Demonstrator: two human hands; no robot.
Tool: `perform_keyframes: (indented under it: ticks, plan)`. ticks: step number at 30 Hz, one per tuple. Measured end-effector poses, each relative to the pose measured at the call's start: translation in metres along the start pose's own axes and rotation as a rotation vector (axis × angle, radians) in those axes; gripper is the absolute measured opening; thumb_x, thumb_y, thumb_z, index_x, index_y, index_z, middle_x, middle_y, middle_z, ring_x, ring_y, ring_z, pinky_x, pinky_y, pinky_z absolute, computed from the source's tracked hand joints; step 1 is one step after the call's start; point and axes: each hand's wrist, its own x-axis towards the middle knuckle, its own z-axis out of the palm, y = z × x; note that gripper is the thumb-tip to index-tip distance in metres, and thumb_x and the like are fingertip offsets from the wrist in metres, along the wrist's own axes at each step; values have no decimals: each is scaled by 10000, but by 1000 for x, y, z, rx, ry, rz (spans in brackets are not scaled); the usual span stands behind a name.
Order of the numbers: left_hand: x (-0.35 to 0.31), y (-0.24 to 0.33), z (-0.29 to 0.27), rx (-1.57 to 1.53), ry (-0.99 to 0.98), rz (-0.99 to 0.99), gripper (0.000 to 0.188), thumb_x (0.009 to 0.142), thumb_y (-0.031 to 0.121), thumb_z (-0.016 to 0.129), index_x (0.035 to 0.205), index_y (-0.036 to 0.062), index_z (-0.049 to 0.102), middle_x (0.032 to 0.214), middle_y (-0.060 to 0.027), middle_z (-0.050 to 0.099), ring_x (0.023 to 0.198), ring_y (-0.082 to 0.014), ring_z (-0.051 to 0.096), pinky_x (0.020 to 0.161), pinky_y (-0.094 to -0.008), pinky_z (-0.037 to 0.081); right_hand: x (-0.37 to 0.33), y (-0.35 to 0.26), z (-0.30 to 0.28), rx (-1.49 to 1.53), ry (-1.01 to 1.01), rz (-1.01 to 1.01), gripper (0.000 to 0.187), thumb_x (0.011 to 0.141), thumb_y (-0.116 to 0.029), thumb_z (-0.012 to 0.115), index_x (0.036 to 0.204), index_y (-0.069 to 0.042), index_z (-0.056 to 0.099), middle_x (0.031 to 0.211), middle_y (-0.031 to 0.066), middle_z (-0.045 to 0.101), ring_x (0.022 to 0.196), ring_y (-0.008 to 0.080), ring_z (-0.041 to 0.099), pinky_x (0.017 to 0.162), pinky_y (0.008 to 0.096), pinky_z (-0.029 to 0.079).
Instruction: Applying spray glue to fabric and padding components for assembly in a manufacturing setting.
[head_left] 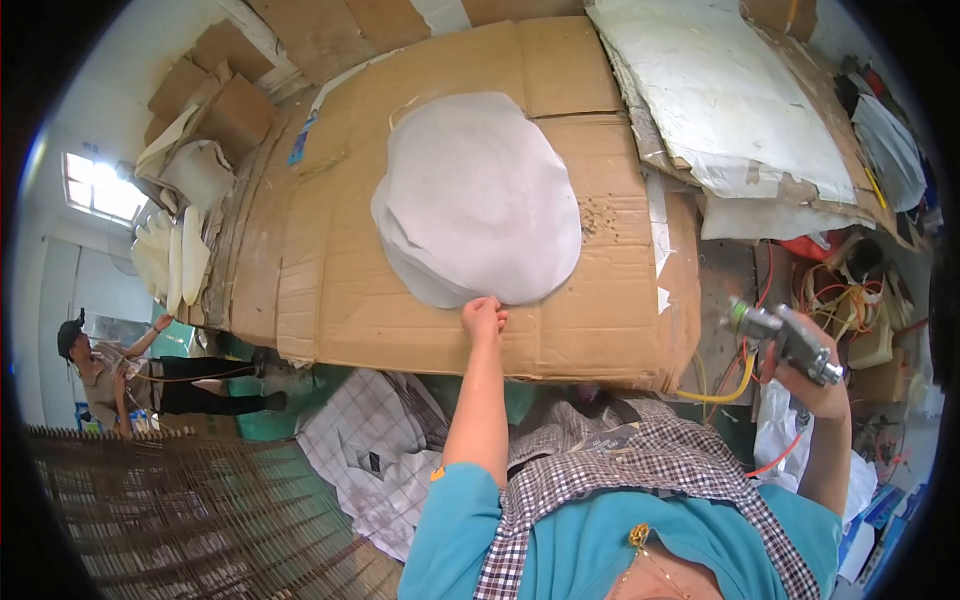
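Note:
On the cardboard-covered table (350,330) lies a stack of thin, pale grey round sheets (480,190), their edges uneven and partly folded. My left hand (484,317) pinches the near edge of the stack, fingers closed. Off the table's right side, my right hand (812,378) is wrapped round a metal spray gun (785,335), its nozzle end turned toward the upper left. A yellow hose (735,393) and a red hose (775,462) run close to the gun. How many sheets the left fingers hold cannot be made out.
White-covered boards (730,100) are stacked at the far right. Pale cut pieces (175,255) hang at the table's left edge, where another person (125,370) stands. A wire rack (190,510) and checked cloth (370,440) lie at the lower left. Tangled hoses (850,300) clutter the right.

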Motion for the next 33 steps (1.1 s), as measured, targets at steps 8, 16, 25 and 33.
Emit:
perform_keyframes:
  ticks: [8,16,25,33]
  plan:
    - [-9,11,26,41,35,-89,154,784,132,605,771,17,503,634,-59,550,404,-130,498,332,-219,356,32,6,28,104,41,-36,550,752,-64,620,1250,8,397,797,87,577,699,146,560,662,292,473]
    - [-12,11,14,130,29,17,232,792,205,640,713,60,478,574,-38,519,395,-135,503,318,-223,329,27,-4,17,47,-79,-44,566,722,-59,627,1238,8,406,769,81,574,679,138,562,629,277,479]
    - [-22,4,-17,39,6,86,234,795,186,636,679,78,463,593,-36,539,460,-138,535,374,-230,388,56,-3,41,108,201,-117,253,778,-127,586,985,3,521,794,65,562,708,159,557,657,297,455]
    - [-32,-11,-12,-602,-218,-31,253,777,99,628,976,89,473,1035,-87,560,955,-244,554,741,-430,484,27,4,9,39,56,22,576,696,-53,643,1223,7,419,782,65,572,679,137,566,621,271,483]
